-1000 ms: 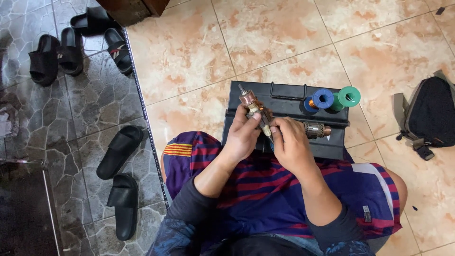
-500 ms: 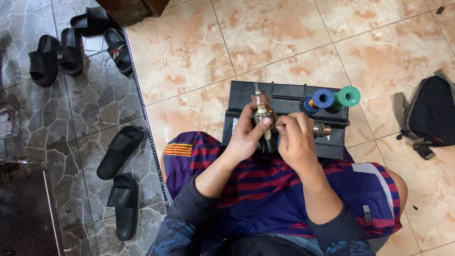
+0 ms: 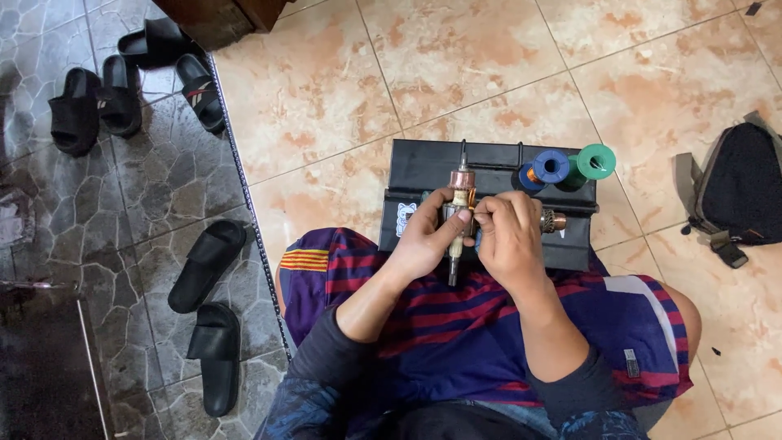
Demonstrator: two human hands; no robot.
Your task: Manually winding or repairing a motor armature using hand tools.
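Gripping the motor armature (image 3: pixel 458 218) upright, the left hand (image 3: pixel 423 242) wraps its steel core, thumb across the front, while the right hand (image 3: pixel 507 236) pinches at the copper end just beside it. It looks heavy, rigid and metal-slick; the fine windings seem fragile, so the core is the safe hold. Armature hangs above the black tray's (image 3: pixel 415 163) near edge, blue spool (image 3: pixel 551 166) and green spool (image 3: pixel 595 161) at its far right corner

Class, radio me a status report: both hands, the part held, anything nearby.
Left hand grips motor armature upright. Right hand pinches near its copper end. Black case beneath; blue spool, green spool beside.
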